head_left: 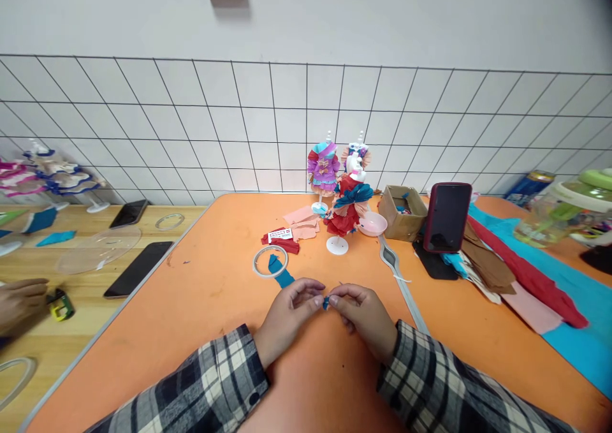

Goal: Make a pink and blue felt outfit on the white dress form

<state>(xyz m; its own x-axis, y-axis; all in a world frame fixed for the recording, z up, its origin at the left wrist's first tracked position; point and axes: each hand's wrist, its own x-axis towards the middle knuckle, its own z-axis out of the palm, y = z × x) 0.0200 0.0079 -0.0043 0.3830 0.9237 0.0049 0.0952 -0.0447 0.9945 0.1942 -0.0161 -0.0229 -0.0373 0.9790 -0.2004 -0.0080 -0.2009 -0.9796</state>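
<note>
Between the fingertips of both hands is a small dark-blue scrap point(326, 303), which looks like crepe paper. My left hand point(292, 315) pinches it from the left and my right hand point(366, 315) from the right; the fingers hide part of it. Just behind my left hand lies a blue paper strip point(285, 279), partly under a clear tape roll point(258, 270). Farther back, a small dress form point(337, 245) wears a red, pink and blue ruffled dress. Red paper strips point(289, 247) and pink pieces point(305, 224) lie to its left.
A second dressed form point(324, 171) stands behind. A pink dish point(373, 224), cardboard box point(404, 213), propped phone point(448, 218), grey tape strap point(406, 293) and coloured paper sheets point(530, 273) occupy the right. On the wooden table at left, another person's hand point(21, 302) is beside a yellow-black object point(60, 305).
</note>
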